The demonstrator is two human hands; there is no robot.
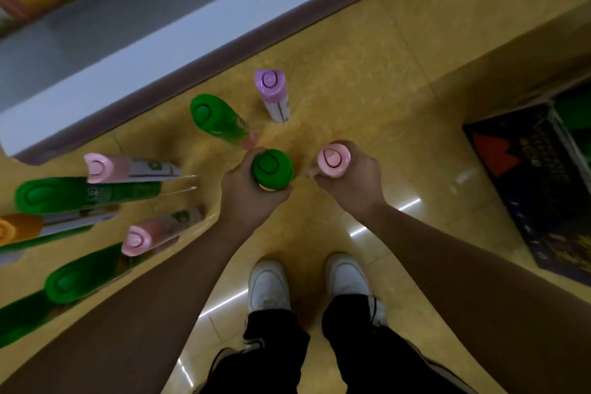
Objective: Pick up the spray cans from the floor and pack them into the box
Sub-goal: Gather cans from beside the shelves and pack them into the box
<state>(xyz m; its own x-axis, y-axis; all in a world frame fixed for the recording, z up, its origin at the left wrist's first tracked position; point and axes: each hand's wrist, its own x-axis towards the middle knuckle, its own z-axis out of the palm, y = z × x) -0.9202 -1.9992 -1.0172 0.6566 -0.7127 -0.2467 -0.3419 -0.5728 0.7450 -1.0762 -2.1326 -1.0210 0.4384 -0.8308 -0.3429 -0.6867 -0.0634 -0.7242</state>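
My left hand [246,184] grips a green-capped spray can [272,168] upright, seen from above. Just to its right, my right hand [351,179] grips a pink-capped spray can [333,159]. Both cans are over the yellow floor in front of my feet. A purple-capped can [271,89] and another green can [217,120] stand on the floor just beyond my hands. Several more pink, green and orange cans [96,192] stand at the left. The dark printed box [543,176] lies at the right edge, with something green inside it.
A white and grey shelf base [192,41] runs diagonally across the top left. My white shoes [307,285] stand on the glossy yellow tiles [415,89] below my hands.
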